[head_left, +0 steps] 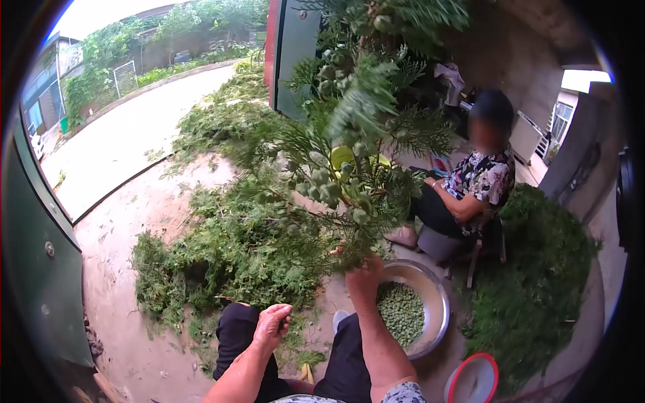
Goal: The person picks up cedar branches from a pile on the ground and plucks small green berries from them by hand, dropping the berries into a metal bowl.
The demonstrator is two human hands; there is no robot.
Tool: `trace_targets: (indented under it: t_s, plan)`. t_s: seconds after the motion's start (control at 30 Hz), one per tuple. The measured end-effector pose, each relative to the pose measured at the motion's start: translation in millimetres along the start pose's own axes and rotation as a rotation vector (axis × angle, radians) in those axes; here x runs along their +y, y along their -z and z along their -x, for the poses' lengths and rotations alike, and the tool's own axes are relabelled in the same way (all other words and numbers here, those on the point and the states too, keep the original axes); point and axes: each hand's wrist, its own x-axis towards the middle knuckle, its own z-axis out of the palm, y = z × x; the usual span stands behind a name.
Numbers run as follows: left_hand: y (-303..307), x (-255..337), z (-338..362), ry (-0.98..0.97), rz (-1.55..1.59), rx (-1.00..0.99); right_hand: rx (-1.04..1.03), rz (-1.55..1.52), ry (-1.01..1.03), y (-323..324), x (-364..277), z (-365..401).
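Observation:
My right hand (365, 277) is closed round the lower end of a leafy conifer branch (356, 181). The branch stands up in front of me, thick with scale-like green leaves and pale green cones, and part of it is blurred. Over my left knee, my left hand (274, 322) is held with its fingers curled together; what they hold, if anything, is hidden. Beside my right forearm sits a metal basin (440, 305) with many small green cones (401, 312) in it.
A heap of cut green branches (235, 252) lies ahead on the floor. Another pile (537, 289) is at the right, behind a seated person (480, 181). A red-rimmed container (474, 379) stands near my right side. A green door (50, 269) is at the left.

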Motion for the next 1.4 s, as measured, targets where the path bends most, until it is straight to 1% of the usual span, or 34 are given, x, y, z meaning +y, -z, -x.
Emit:
trace_targets:
  t_s: [0.03, 0.1, 0.13, 0.2, 0.23, 0.3, 0.33, 0.4, 0.43, 0.5, 0.53, 0.6, 0.63, 0.67, 0.73, 0.8, 0.87, 0.93, 1.0, 1.07, 1.13, 1.3, 1.4]
  plan:
    - [-2, 2, 1, -0.006, -0.006, -0.010, -0.015, -0.001, -0.006, 2, -8, 0]
    - [-3, 0, 4, -0.016, 0.012, -0.021, -0.318, -0.112, -0.007, 6, -16, 0]
    - [-4, 2, 6, -0.011, 0.022, -0.016, -0.333, -0.114, -0.021, 1, -17, 2]
    - [-2, -7, -7, -0.113, 0.080, -0.003, -0.202, -0.262, -0.098, -12, -20, 12]
    - [0, -2, -2, -0.107, 0.086, -0.062, -0.174, -0.520, -0.211, -17, -22, 12]
    - [6, 5, 7, -0.083, 0.103, -0.152, -0.293, -0.828, -0.506, -10, -25, 19]
    - [7, 10, 8, -0.085, 0.109, -0.202, -0.192, -0.911, -0.630, -13, -23, 25]
    - [8, 11, 9, -0.100, 0.073, -0.164, -0.314, -0.887, -0.652, -7, -9, 35]
    - [6, 14, 12, -0.097, 0.052, -0.137, -0.317, -0.880, -0.671, -7, -7, 38]
    - [4, 17, 14, -0.087, 0.047, -0.099, -0.237, -0.654, -0.883, -5, -4, 44]
    - [5, 18, 15, -0.063, 0.001, -0.088, -0.237, -0.645, -0.897, -3, 1, 48]
    - [3, 19, 16, -0.094, 0.032, -0.113, -0.242, -0.595, -0.989, -1, 19, 55]
    - [2, 19, 14, -0.086, 0.035, -0.106, -0.229, -0.631, -1.025, 0, 26, 58]
    - [1, 18, 13, -0.102, 0.015, -0.102, -0.228, -0.623, -1.038, 2, 27, 59]
    - [-1, 16, 13, -0.101, -0.036, -0.091, -0.297, -0.824, -1.064, 6, 29, 59]
    - [-2, 10, 10, -0.121, -0.039, -0.102, -0.323, -0.856, -1.054, 11, 31, 59]
    - [-5, 10, 11, -0.109, -0.045, -0.083, -0.378, -0.879, -1.004, 16, 29, 57]
    - [-7, 9, 11, -0.098, -0.053, -0.066, -0.375, -0.940, -1.020, 21, 31, 58]
    - [-8, 7, 10, -0.121, -0.007, -0.068, -0.412, -0.994, -0.985, 25, 29, 59]
    - [-8, 7, 6, -0.117, -0.008, -0.088, -0.412, -1.027, -0.998, 26, 27, 62]
    - [-10, 5, 3, -0.120, 0.026, -0.151, -0.417, -1.066, -1.053, 29, 26, 65]
    - [-11, 3, -2, -0.145, 0.138, -0.158, -0.408, -1.107, -1.106, 28, 29, 70]
    - [-15, 8, -1, -0.193, 0.221, -0.101, -0.412, -1.116, -1.120, 28, 29, 70]
